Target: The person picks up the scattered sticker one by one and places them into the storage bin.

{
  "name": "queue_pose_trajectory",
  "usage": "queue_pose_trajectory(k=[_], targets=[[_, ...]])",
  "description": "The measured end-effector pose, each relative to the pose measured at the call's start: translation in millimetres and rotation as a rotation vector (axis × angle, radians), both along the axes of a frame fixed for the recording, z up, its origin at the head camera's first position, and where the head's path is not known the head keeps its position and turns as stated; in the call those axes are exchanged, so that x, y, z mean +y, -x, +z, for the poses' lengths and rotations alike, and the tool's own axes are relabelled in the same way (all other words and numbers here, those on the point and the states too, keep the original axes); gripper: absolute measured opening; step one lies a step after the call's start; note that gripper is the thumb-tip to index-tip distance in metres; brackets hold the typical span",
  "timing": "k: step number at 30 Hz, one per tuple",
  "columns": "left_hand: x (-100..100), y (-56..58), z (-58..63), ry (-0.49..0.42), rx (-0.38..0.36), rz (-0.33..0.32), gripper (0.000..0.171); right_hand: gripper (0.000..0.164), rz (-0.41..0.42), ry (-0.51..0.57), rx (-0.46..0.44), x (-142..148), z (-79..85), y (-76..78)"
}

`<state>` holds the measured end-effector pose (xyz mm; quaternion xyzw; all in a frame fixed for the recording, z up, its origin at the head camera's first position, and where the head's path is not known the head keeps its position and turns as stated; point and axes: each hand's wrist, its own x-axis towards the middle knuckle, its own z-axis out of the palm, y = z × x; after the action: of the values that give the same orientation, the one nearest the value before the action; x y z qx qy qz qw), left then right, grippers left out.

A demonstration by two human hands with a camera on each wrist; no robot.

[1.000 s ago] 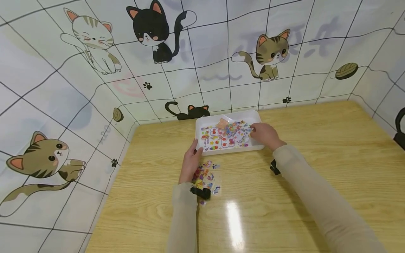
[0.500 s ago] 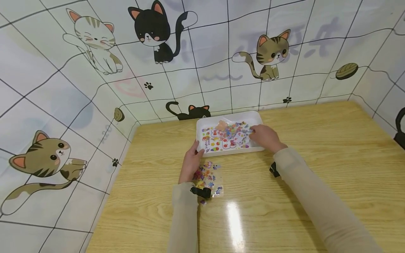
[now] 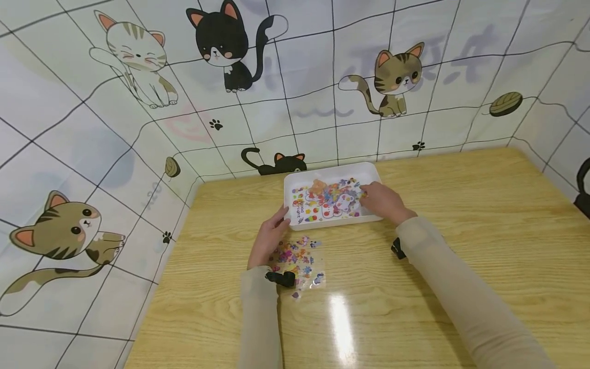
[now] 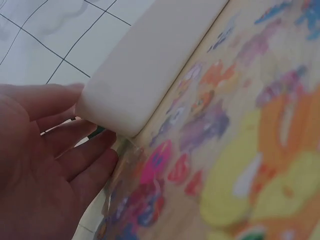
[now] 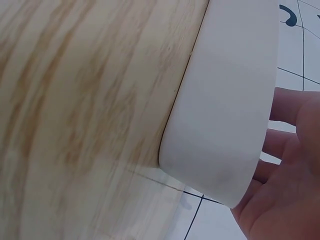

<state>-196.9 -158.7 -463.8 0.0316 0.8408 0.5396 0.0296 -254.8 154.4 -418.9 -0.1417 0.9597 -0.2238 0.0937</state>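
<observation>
A white tray (image 3: 332, 223) stands against the back wall. In it lie a printed sticker sheet (image 3: 310, 211) with rabbits, a peach bear-shaped thing (image 3: 317, 186) and several small colourful pieces. My left hand (image 3: 268, 237) holds the tray's near left corner, thumb and fingers on either side; the left wrist view shows this hand (image 4: 45, 165) around the white corner. At the right end my right hand (image 3: 384, 201) reaches over the rim, fingers among the pieces. In the right wrist view the tray wall (image 5: 220, 100) hides those fingertips, so what they hold is unclear.
Beside my left wrist, a clear sheet of colourful stickers (image 3: 299, 261) lies on the wooden table (image 3: 378, 312). A wall covering (image 3: 313, 102) with printed cats rises behind and at the sides. Black cameras are strapped at both wrists.
My left hand has shifted left, uncovering more of the sticker sheet on the table. The tray has slid slightly left. Its bear-shaped thing and pieces have moved left with my right hand.
</observation>
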Motion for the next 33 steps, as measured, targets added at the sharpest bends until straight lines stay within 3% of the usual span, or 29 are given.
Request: queue_pose_trajectory(k=[6,19,33], targets=[[-5.3,0.0,-1.3,-0.063,-0.026,-0.037,0.043,0.044,0.009,0.030,0.005,-0.1,0.5,-2.9],[-9.7,-0.9,-6.6,-0.146,-0.053,-0.038,0.042,0.039,0.030,0.048,-0.044,-0.2,-5.3,-1.1],[-9.8,0.7,-1.5,-0.124,-0.070,-0.021,0.043,0.039,0.049,0.082,-0.041,-4.4,0.7,-5.8]])
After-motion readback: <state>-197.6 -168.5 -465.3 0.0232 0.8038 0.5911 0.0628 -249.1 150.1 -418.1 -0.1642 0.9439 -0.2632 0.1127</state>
